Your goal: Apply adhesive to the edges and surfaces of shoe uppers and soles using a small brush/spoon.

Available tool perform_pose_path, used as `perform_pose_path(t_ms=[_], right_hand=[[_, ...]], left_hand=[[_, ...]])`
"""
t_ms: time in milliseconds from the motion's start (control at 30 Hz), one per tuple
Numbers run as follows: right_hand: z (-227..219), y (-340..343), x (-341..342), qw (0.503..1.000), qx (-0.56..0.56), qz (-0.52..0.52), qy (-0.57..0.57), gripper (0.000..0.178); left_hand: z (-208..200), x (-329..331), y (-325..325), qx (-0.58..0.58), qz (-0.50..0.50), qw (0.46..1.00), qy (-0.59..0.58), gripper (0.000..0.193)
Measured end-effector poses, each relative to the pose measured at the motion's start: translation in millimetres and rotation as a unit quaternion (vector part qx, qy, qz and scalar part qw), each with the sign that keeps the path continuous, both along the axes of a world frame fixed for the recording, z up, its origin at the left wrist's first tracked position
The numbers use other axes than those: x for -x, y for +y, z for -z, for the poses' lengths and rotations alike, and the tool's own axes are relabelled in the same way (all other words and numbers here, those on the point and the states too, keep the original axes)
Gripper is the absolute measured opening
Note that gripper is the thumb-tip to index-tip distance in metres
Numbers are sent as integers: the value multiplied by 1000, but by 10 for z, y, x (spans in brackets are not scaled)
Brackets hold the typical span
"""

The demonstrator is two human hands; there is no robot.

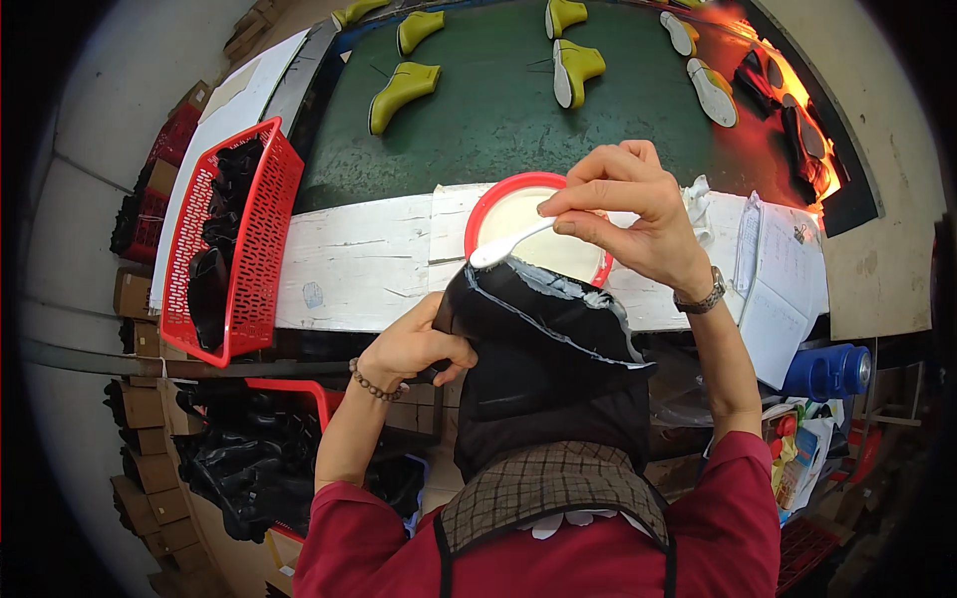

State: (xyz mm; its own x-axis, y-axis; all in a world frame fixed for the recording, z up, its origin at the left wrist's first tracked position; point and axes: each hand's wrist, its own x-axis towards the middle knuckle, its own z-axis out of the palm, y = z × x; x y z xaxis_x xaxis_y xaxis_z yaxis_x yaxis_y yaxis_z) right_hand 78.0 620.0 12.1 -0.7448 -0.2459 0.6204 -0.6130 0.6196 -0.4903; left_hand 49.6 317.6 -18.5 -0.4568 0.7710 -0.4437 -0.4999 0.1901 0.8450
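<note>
My left hand (417, 347) is closed on a black boot upper (528, 344), held tilted in front of my chest. A white line of paste runs along the upper's open lower edge. Between the thumb and fingers of my right hand (630, 207) is a slim white brush (510, 245), like a toothbrush. Its head is at the upper's far left edge; whether the bristles touch is hidden. Just beyond the upper stands a red-rimmed bowl (482, 207) with cream-white liquid in it, partly covered by my right hand and the brush.
A white worktop (369, 264) borders a green conveyor belt (478, 120) carrying yellow boots (404, 97) and dark red-lit shoes by a glowing heater (797, 90). At left, a red basket (284, 189) holds black uppers; more black pieces (244, 458) lie below. Papers (778, 289) and a blue jug (822, 372) are right.
</note>
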Motion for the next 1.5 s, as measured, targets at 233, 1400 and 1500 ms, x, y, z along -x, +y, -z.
perform_pose_path(t_ms=[233, 1400, 1500], right_hand=[[266, 197, -124, 994, 102, 33, -14, 18], [2023, 640, -413, 813, 480, 321, -68, 26], [2006, 621, -405, 815, 476, 322, -72, 26]], left_hand=[[-20, 57, -184, -66, -97, 993, -15, 57], [-76, 1498, 463, 114, -324, 464, 816, 41], [-356, 1061, -1351, 455, -429, 243, 741, 53]])
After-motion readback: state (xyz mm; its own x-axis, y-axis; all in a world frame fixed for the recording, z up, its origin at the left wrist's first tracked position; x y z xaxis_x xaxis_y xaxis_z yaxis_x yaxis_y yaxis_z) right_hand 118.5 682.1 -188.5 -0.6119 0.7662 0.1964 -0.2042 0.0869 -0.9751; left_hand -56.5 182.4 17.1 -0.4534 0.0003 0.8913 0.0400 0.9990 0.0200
